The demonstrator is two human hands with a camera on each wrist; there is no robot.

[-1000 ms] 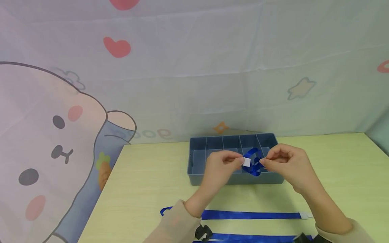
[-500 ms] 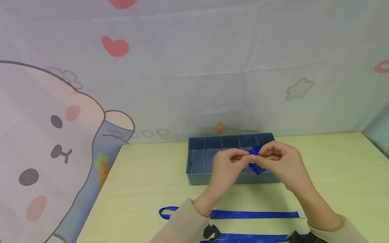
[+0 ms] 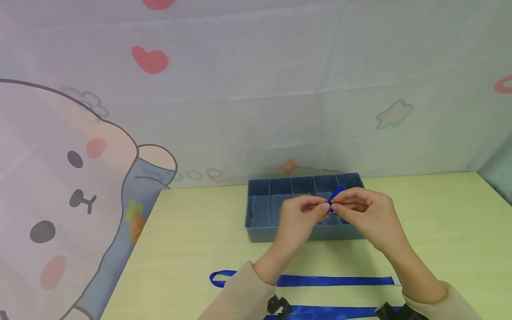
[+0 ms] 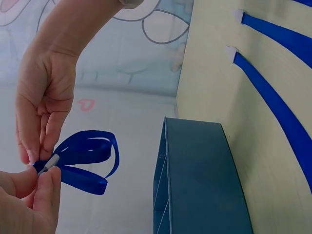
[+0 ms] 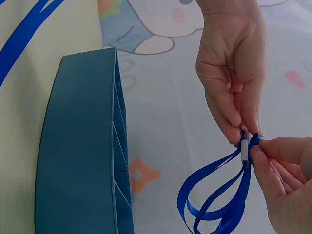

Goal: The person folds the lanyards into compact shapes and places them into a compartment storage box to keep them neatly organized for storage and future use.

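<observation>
A coiled blue lanyard (image 3: 338, 191) with a white end piece (image 4: 49, 163) is held up above the compartment box. My left hand (image 3: 298, 218) pinches it from one side between thumb and fingers. From the other side my right hand (image 3: 372, 218) does the same, and the fingertips of both nearly meet at the white piece. In the right wrist view the loops of the lanyard (image 5: 237, 210) hang down from the pinched spot. The head view shows only a small part of it, since the fingers cover the rest.
Behind the hands a grey-blue box (image 3: 308, 234) with several compartments stands on the pale table (image 3: 192, 231). Nearer lies a blue lanyard (image 3: 336, 281) stretched sideways, with more blue strap (image 3: 332, 311) at the front edge. A printed cloth (image 3: 256, 111) hangs behind.
The hands, earlier apart on the white piece and the blue coil, have come together. The coil now sits mostly behind the fingers in the head view.
</observation>
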